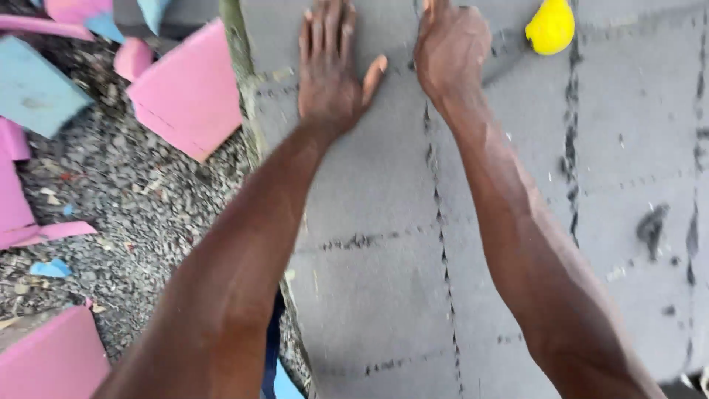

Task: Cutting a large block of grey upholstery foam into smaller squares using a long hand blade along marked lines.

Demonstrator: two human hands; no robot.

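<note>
Nearest, a pink foam block (52, 362) at lower left on loose grey gravel (140, 199). Beyond, grey foam sheeting (384, 288), matte, scored with dark dashed seams. Farther up, left hand (331, 70) pressed flat on it, fingers spread; right hand (450, 48) alongside, curled, grip unclear. Farthest, a yellow rounded object (550, 28).

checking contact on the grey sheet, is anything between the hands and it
Nothing visible. The left hand lies flat, palm down, directly on the grey sheet; the right hand rests on it too, fingers cut off by the frame's top edge. The yellow object sits apart, to the right.
</note>
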